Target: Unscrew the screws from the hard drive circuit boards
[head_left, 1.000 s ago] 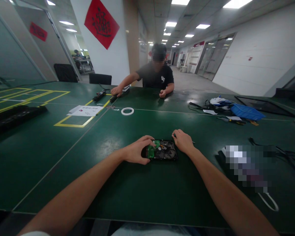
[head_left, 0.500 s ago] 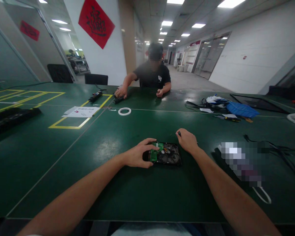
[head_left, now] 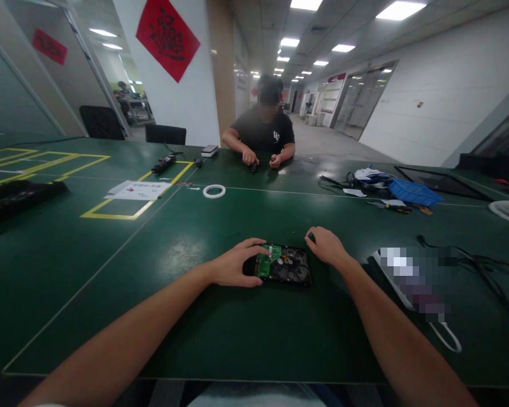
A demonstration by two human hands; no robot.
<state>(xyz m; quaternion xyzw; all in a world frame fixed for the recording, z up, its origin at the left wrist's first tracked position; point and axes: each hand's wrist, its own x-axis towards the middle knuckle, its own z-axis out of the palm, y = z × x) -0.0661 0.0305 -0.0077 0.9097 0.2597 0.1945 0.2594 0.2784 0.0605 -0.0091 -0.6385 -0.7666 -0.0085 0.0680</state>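
A hard drive with a green circuit board lies flat on the green table in front of me, board side up. My left hand holds its left end, the thumb on the near edge and the fingers over the far edge and the board. Just beyond the drive's far right corner, my right hand is closed around a small item whose dark end shows by the thumb. The rest of that item is hidden in the fist. A tiny speck, too small to name, lies on the table left of this hand.
Across the table sits a person with both hands over a small dark item. A tape roll, paper sheets and a dark device lie to the left. Right are pliers, a blue bag and black cables.
The co-worker's reaching hand has drawn back toward their body with a dark item, uncovering a small box. My hands stay almost in place; the view has shifted slightly.
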